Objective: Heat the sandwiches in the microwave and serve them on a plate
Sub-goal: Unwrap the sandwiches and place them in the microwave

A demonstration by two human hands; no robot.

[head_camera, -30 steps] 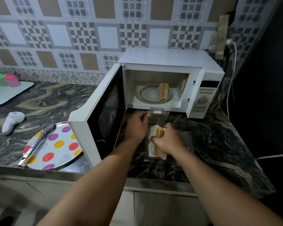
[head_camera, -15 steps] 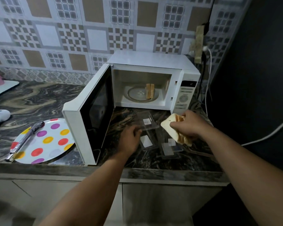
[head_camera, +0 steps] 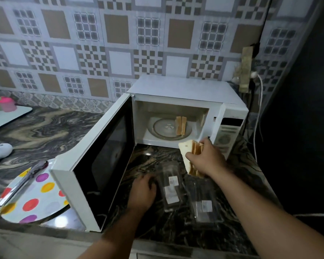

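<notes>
Holding sandwich [head_camera: 190,156], right hand [head_camera: 208,159], labels unreadable

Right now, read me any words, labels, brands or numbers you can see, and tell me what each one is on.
None can be read.
Microwave control panel: markings too blurred.
Microwave display: dark, no digits legible.
Sticker on the left clear package: print too small.
Sticker on the right clear package: print too small.

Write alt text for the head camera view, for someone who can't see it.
The right hand holds a sandwich before the open microwave, where another sandwich sits on the turntable. The left hand rests by empty plastic packs on the counter.
</notes>
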